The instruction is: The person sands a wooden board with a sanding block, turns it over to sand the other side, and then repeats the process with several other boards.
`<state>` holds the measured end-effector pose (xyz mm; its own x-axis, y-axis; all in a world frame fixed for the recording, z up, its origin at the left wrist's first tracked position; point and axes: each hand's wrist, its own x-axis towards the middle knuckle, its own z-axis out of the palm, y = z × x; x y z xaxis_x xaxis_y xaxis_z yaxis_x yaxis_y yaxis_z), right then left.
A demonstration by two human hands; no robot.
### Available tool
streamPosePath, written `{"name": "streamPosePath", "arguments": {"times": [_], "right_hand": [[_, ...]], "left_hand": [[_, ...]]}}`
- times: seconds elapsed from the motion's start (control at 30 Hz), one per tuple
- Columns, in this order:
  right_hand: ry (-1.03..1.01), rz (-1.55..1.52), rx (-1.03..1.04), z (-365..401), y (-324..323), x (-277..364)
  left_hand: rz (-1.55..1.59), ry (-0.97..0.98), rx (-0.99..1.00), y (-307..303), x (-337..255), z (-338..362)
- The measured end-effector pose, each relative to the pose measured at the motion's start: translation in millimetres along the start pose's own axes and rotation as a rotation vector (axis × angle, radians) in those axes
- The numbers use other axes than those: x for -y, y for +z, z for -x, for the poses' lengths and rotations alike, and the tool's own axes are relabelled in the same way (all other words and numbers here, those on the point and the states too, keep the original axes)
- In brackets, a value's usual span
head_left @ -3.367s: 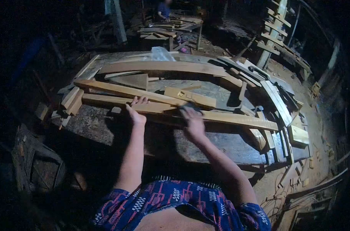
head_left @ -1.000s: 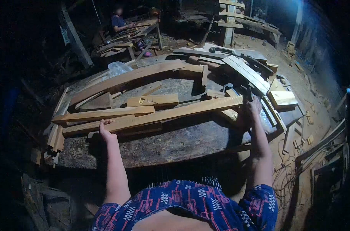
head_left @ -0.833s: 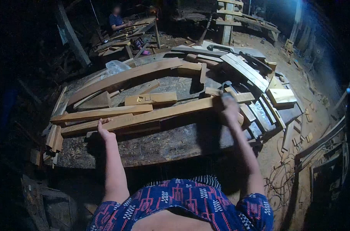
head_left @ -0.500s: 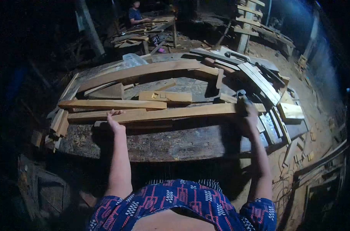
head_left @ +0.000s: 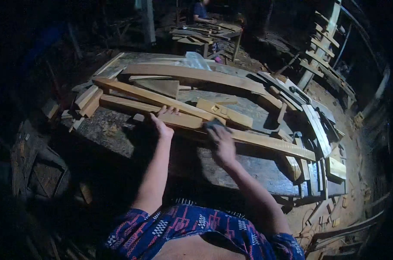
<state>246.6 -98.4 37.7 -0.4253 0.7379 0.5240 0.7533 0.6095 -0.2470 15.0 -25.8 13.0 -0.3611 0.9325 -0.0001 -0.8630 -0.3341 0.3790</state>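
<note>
A long pale wooden strip lies slantwise near the front of the workbench, its right end lower in view. My left hand is around its left part, with the thumb on the near side and fingers over the top. Pressed onto the strip's upper face is a dark sanding pad, gripped under my right hand. Just behind my hands lie another long wooden strip and a pale wooden block with a notch in it. My right palm hides part of the strip.
The dark workbench carries a curved board, a clear plastic bag and stacked white-edged strips. Short offcuts sit at the left end. Farther back, a person is at another table.
My right hand and the sanding pad have slid left along the strip, from its right end towards my left hand. The view has turned and tilted, so the bench appears slanted.
</note>
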Motion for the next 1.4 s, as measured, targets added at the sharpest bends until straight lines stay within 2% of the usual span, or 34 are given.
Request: {"name": "streamPosePath", "arguments": {"times": [0.03, 0.07, 0.17, 0.27, 0.3, 0.43, 0.47, 0.5, 0.57, 0.6, 0.63, 0.67, 0.7, 0.73, 0.77, 0.8, 0.87, 0.9, 0.93, 0.97, 1.0, 1.03, 1.07, 1.13, 1.23, 1.27, 1.3, 1.4], "right_hand": [[-0.071, -0.052, 0.065, -26, 4, 30], [-0.118, 0.022, 0.124, -45, 23, 47], [-0.228, -0.164, 0.148, -95, 79, 80], [-0.268, -0.029, 0.115, -103, 95, 93], [-0.310, -0.060, 0.124, -102, 95, 87], [-0.210, -0.162, 0.211, -72, 37, 69], [-0.228, -0.038, 0.175, -56, 26, 52], [-0.184, 0.012, 0.205, -38, 9, 33], [-0.036, -0.076, 0.141, 4, -22, -25], [0.133, -0.082, 0.105, 30, -38, -63], [0.254, -0.183, 0.032, 52, -63, -93], [0.441, -0.458, -0.110, 79, -76, -141], [0.509, -0.565, -0.251, 97, -103, -155], [0.676, -0.618, -0.259, 104, -128, -161], [0.663, -0.240, -0.236, 128, -158, -160], [0.787, -0.098, -0.298, 132, -170, -161], [0.794, 0.211, -0.196, 167, -143, -234], [0.791, 0.241, -0.218, 152, -132, -220], [0.580, 0.110, -0.349, 127, -120, -181], [0.547, 0.079, -0.282, 128, -76, -196], [0.499, 0.123, -0.045, 88, -78, -139], [0.397, 0.169, -0.059, 74, -58, -94], [0.198, 0.247, -0.089, 62, -30, -76], [0.123, 0.079, 0.067, 35, -46, -9], [0.076, 0.020, -0.015, 47, -56, -28], [0.062, 0.000, -0.077, 60, -40, -79], [0.160, 0.075, -0.159, 75, -63, -92], [0.556, 0.175, -0.217, 131, -120, -178]], "left_hand": [[0.051, -0.031, -0.003, 4, -2, 3], [0.101, -0.064, -0.002, 9, -7, 6], [0.049, -0.024, -0.014, 14, -9, 10], [-0.015, -0.006, -0.029, 15, -9, 10], [-0.036, -0.006, -0.037, 16, -8, 10], [-0.103, 0.010, -0.098, 20, -6, 12], [-0.116, 0.018, -0.120, 20, -5, 12], [-0.129, 0.026, -0.138, 20, -4, 12], [-0.152, 0.042, -0.167, 20, -2, 12], [-0.145, 0.036, -0.165, 17, 1, 9], [-0.164, 0.070, -0.144, 12, 4, 5], [-0.185, 0.105, -0.125, 8, 6, 3], [-0.113, 0.111, -0.083, 6, 8, 3], [-0.116, 0.107, -0.083, 4, 8, 3], [-0.173, 0.131, -0.080, 1, 9, 2], [-0.229, 0.153, -0.072, 0, 10, 0], [-0.187, 0.124, -0.012, -5, 10, -2], [-0.215, 0.124, -0.039, -7, 10, -3], [-0.219, 0.121, -0.026, -9, 9, -5], [-0.253, 0.137, -0.056, -9, 8, -7], [-0.292, 0.151, -0.086, -8, 9, -7], [-0.293, 0.150, -0.050, 0, 8, 1], [-0.306, 0.137, -0.038, -3, 9, 1], [-0.253, 0.093, -0.076, -11, 10, -9], [-0.300, 0.141, -0.091, -3, 9, 0], [-0.305, 0.153, -0.095, -2, 9, 0], [-0.284, 0.120, -0.135, -3, 9, -2], [-0.328, 0.166, -0.148, -6, 10, -6]]}}
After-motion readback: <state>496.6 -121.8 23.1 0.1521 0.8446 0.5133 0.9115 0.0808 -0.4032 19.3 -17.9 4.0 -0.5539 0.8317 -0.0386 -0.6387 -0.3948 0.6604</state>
